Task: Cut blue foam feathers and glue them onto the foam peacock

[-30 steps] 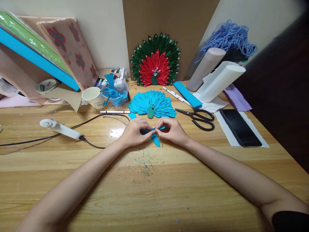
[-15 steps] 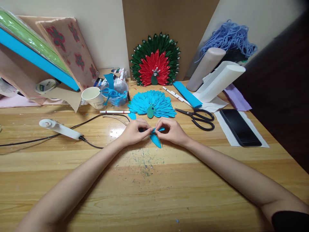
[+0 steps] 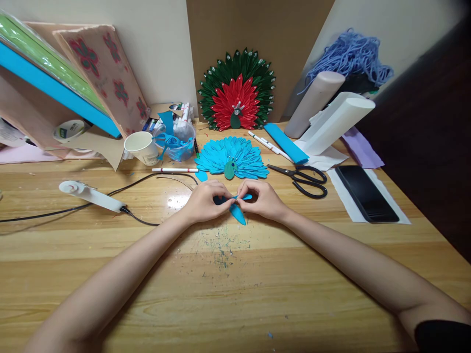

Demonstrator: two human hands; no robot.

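Observation:
Between my fingertips is a small blue paper piece [image 3: 238, 214] with pointed, petal-like ends; one end hangs toward me and another sticks out to the right. My left hand [image 3: 209, 201] pinches it from the left, thumb against forefinger. From the right, my right hand [image 3: 262, 200] pinches the same piece close beside the left fingertips. The middle of the piece is mostly covered by the fingers. Just beyond both hands lies a blue paper peacock [image 3: 232, 154] with a fanned tail and a green body. A loose blue petal [image 3: 201, 175] rests at its left edge.
Black-handled scissors [image 3: 301, 179] and a phone [image 3: 366, 193] lie to the right. A white corded tool [image 3: 91, 196] is at left, near a paper cup [image 3: 141, 148] and a plastic tub [image 3: 179, 147] of blue scraps. A green-and-red peacock [image 3: 236, 93] stands behind.
Both hands stay in nearly the same place, still pinching the blue paper piece. The fingertips and the piece have shifted very slightly; nothing else has moved.

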